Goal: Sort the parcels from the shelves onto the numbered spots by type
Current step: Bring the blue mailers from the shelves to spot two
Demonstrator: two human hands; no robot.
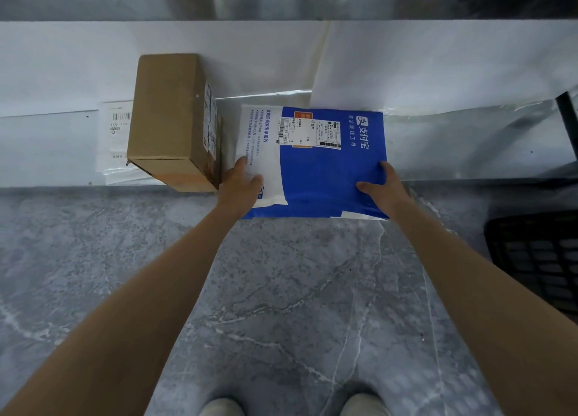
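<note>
Cardboard box (172, 118) stands tall on shelf (469, 146). Blue mailer (312, 165) just right of box, slit between filled by left hand (240, 178). Flat white parcel (112, 140) left of box, low. Shelf further right open up to black post (566, 118). Floor (281, 290) before box open; black crate (538, 259) far right.

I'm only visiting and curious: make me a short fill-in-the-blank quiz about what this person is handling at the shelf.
1. The left hand and right hand hold a ____ and white mailer.
2. The box stands on the mailer's ____ side.
3. On the far side of the box lies a flat ____ parcel.

Missing words: blue; left; white.
</note>
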